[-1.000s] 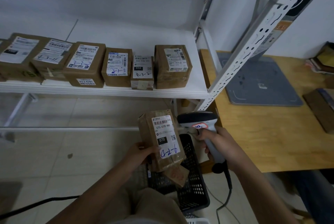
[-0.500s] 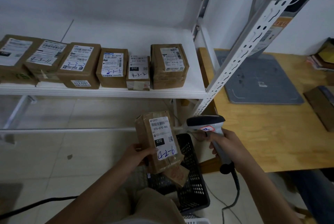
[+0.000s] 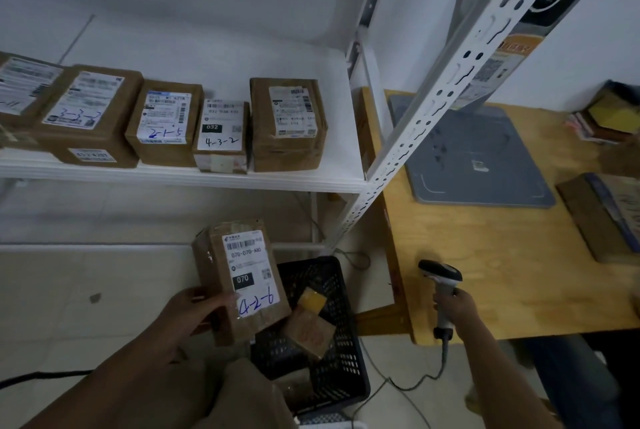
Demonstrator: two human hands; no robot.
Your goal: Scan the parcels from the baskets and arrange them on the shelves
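My left hand (image 3: 194, 314) grips a brown cardboard parcel (image 3: 239, 279) with a white label marked 4-2-6, held upright above the floor left of the black basket (image 3: 332, 383). My right hand (image 3: 457, 307) holds a barcode scanner (image 3: 441, 281) by its handle over the front left corner of the wooden table (image 3: 502, 276), well apart from the parcel. A small brown parcel (image 3: 308, 331) with a yellow patch lies in the basket. Several labelled parcels (image 3: 166, 122) stand in a row on the white shelf (image 3: 180, 177).
A perforated white shelf post (image 3: 429, 113) slants between the shelf and the table. A grey flat pad (image 3: 478, 158) lies on the table, with a dark box (image 3: 606, 217) and stacked books (image 3: 609, 116) at the right. The scanner cable (image 3: 408, 383) trails over the tiled floor.
My right hand has carried the scanner rightward, away from the parcel and over the table edge. The parcel in my left hand has stayed put, and the small parcel in the basket now shows.
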